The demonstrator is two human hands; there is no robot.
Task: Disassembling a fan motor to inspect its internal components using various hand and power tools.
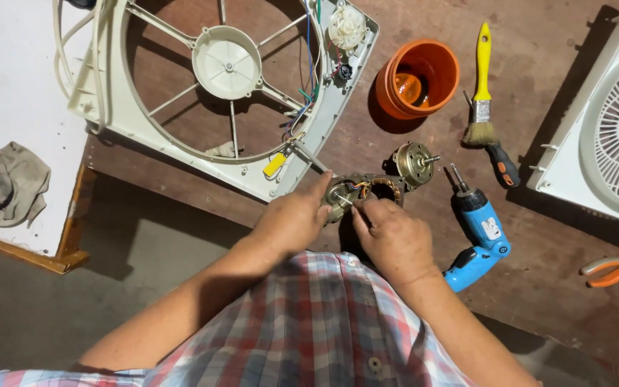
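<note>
Head view looked straight down on a brown bench (539, 236) where both hands met at a small motor (367, 192), just below the corner of a white fan frame (180, 136). The left hand (291, 222) curled round the motor's left end, thumb stretched over its top, fingers wrapped under. The right hand (394, 240) was pressed together at the fingertips, pinching the thin shaft (345, 202) that stuck out of the motor. Copper windings and coloured wires showed in the motor's open side. A round metal end cap (413, 161) with its own short shaft lay just beside the motor, on its upper right. A blue drill (480, 233) lay near the right hand, bit pointing up toward the cap. Beyond it stood an orange cup (418, 77) and a yellow-handled brush (483, 93). Orange pliers (614, 269) lay at the right edge, below a white grille (614, 122). A grey rag (5, 183) sat on a white board (16, 93), well apart on the left.
</note>
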